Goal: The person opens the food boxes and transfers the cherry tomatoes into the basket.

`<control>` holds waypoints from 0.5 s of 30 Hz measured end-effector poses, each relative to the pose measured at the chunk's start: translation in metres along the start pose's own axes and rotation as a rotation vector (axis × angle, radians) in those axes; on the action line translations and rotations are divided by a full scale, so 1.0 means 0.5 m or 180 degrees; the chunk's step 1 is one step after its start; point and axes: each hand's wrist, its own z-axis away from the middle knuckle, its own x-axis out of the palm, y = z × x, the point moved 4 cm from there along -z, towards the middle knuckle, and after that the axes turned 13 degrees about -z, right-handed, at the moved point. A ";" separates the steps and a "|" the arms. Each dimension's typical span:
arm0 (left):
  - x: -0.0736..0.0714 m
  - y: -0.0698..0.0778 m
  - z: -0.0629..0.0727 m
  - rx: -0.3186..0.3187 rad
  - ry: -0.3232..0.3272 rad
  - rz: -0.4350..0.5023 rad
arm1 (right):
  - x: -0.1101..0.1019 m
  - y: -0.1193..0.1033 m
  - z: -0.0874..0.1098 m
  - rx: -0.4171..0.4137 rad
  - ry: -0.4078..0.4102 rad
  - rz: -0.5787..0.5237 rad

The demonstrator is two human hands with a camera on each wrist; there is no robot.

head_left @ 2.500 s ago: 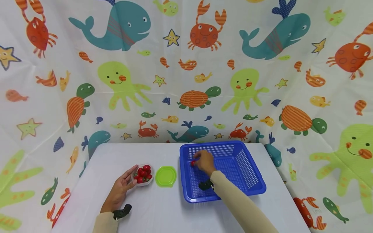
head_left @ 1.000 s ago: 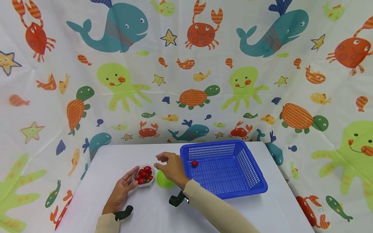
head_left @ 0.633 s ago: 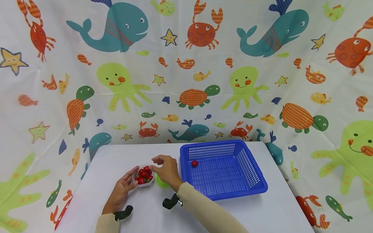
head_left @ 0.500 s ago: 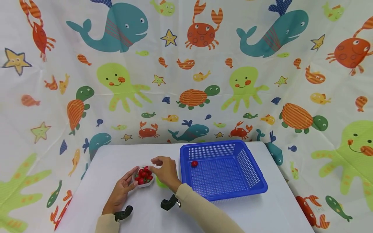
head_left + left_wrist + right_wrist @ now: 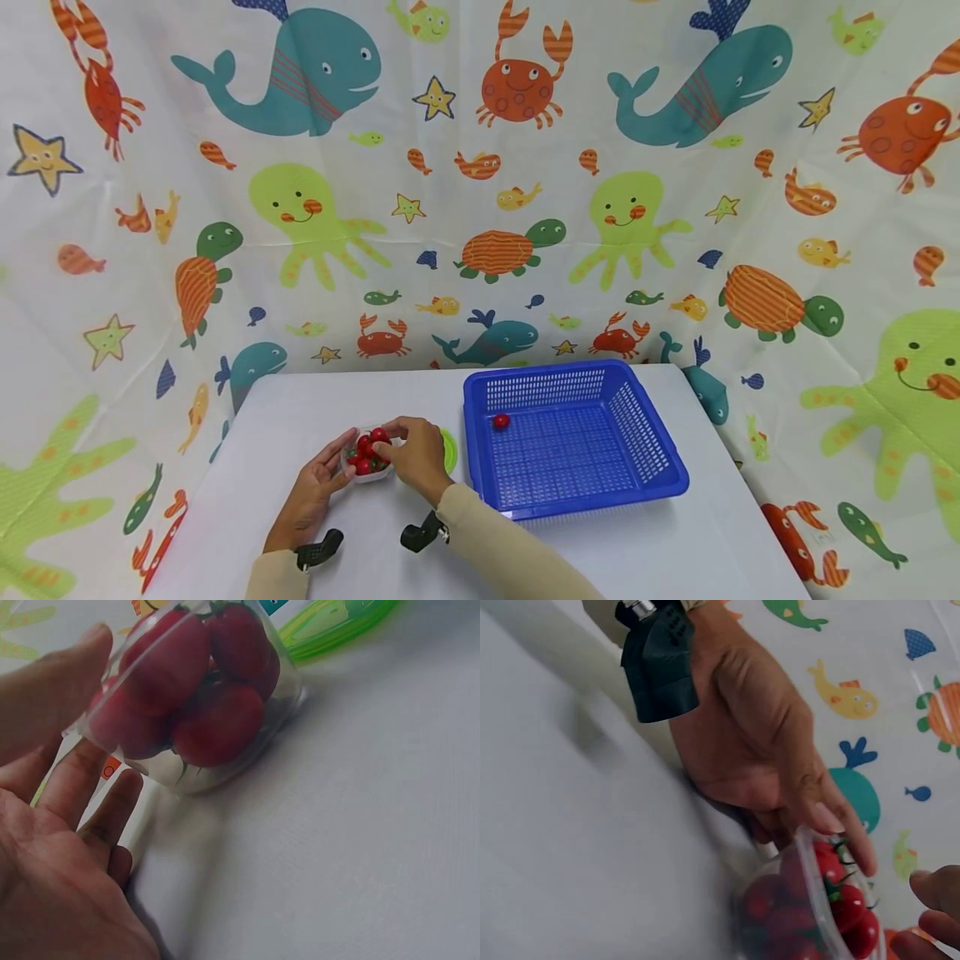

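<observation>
A small clear plastic container [image 5: 371,477] full of red cherry tomatoes [image 5: 364,467] stands on the left half of the white table. My left hand [image 5: 309,492] holds it from the left, thumb on the near side and fingers beyond; the left wrist view shows the thumb [image 5: 56,686] right at its wall. Over the container's right side is my right hand [image 5: 420,454], thumb and index finger apart on either side of the top tomatoes. The right wrist view has that thumb [image 5: 817,802] at the rim and the index finger stretched behind. One tomato [image 5: 501,422] lies in the blue basket [image 5: 577,507].
The basket, with slotted walls, takes up the table's right side. A round green lid [image 5: 449,451] lies between it and the container, partly hidden by my right hand. A sea-animal patterned curtain [image 5: 480,200] surrounds the table's back and sides.
My right hand let go of a tomato in the basket, then moved left over the lid to the container and lowered to the tomatoes. My left hand has stayed at the container.
</observation>
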 end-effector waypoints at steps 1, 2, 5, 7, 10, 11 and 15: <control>0.000 0.000 -0.001 0.0006 -0.0002 0.0007 | 0.003 0.002 0.001 -0.0022 0.0011 0.0009; 0.000 -0.001 -0.001 0.0016 -0.0008 0.0011 | 0.006 0.004 0.002 -0.0015 0.0021 0.0029; 0.001 -0.003 -0.003 0.0031 -0.0014 0.0029 | 0.011 0.010 0.005 -0.0050 0.0025 0.0076; 0.001 -0.003 -0.003 0.0042 -0.0013 0.0030 | 0.013 0.012 0.006 -0.0084 0.0017 0.0128; 0.000 -0.003 -0.001 0.0061 0.0006 0.0032 | 0.019 0.015 0.003 -0.0148 -0.0006 0.0220; 0.000 -0.002 -0.001 0.0068 0.0006 0.0033 | 0.021 0.016 0.001 -0.0173 -0.0014 0.0253; 0.000 -0.001 0.000 0.0092 0.0003 0.0037 | 0.029 0.021 -0.003 -0.0222 -0.0048 0.0359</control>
